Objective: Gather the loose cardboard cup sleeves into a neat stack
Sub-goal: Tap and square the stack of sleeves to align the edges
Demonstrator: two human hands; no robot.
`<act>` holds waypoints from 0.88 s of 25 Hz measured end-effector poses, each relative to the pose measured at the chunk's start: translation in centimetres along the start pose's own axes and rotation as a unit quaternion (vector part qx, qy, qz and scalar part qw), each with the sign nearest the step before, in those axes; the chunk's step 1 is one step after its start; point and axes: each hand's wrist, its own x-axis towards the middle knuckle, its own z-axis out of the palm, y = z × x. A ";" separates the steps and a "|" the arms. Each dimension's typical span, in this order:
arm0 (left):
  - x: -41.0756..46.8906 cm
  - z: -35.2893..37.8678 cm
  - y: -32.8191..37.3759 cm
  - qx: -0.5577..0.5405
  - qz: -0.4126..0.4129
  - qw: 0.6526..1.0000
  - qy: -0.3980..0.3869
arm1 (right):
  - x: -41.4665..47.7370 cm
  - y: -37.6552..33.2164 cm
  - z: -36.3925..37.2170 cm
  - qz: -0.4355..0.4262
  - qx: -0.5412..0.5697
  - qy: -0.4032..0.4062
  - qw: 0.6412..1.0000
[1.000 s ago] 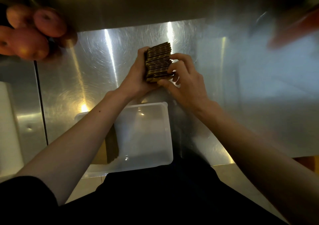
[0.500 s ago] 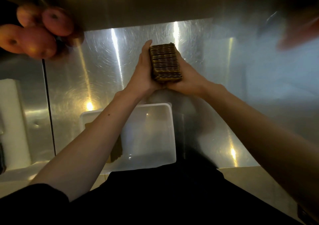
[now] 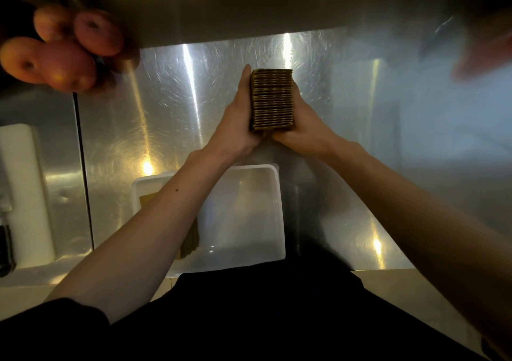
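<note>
The scene is dim; bright glare streaks cross the steel counter (image 3: 171, 117), and the corners are dark, blurred and distorted.

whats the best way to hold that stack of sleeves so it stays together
Grip the stack of sleeves on its two long flat sides, palms pressing in from left and right, as the left hand and right hand do now. Its edges face up, so side pressure should keep them aligned.
</note>
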 end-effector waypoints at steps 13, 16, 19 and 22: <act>0.3 -0.6 -0.4 -0.008 -0.004 0.999 -0.035 | -0.4 0.2 -0.8 0.005 -0.021 -0.063 0.998; 0.2 -0.3 -0.4 0.011 0.017 0.999 -0.029 | -0.2 0.1 -0.7 -0.006 -0.020 -0.053 0.998; 0.1 -0.3 -0.9 0.010 0.041 0.999 -0.016 | -0.4 0.2 -0.5 -0.019 -0.022 -0.024 0.999; -0.1 -0.1 -1.5 0.005 0.043 0.999 -0.003 | -0.4 0.3 -0.4 -0.032 -0.034 -0.014 0.999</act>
